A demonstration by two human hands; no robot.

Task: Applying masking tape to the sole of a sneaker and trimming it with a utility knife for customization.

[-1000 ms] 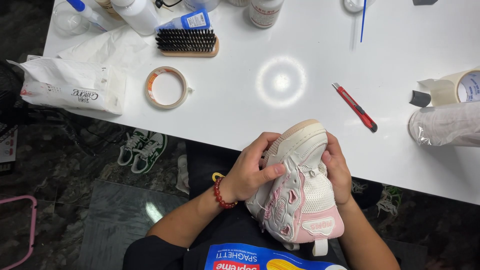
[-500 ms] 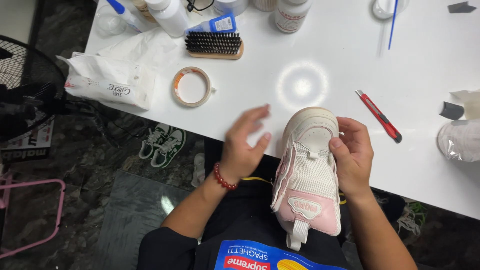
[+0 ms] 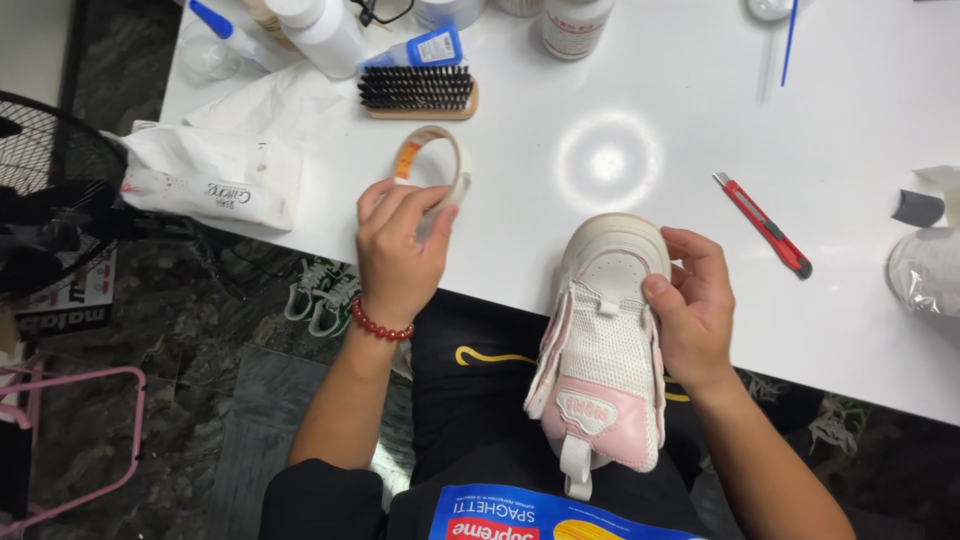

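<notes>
My right hand (image 3: pixel 692 305) grips a small white and pink shoe (image 3: pixel 605 350) by its side, toe resting against the front edge of the white table (image 3: pixel 700 110), heel over my lap. My left hand (image 3: pixel 398 248) is closed on a roll of masking tape (image 3: pixel 432 160) and tilts it up off the table, left of the shoe. A red bead bracelet (image 3: pixel 378 324) circles my left wrist.
A wooden brush (image 3: pixel 418 92) with black bristles, several white bottles (image 3: pixel 330 30) and a glue bottle (image 3: pixel 425 48) stand at the back left. A white plastic bag (image 3: pixel 215 180) lies at the left. A red box cutter (image 3: pixel 765 224) lies right of the shoe. A black fan (image 3: pixel 55 215) stands by the floor.
My left hand left the shoe, reached left to the tape roll and lifted it on edge. My right hand now holds the shoe alone, turned top up.
</notes>
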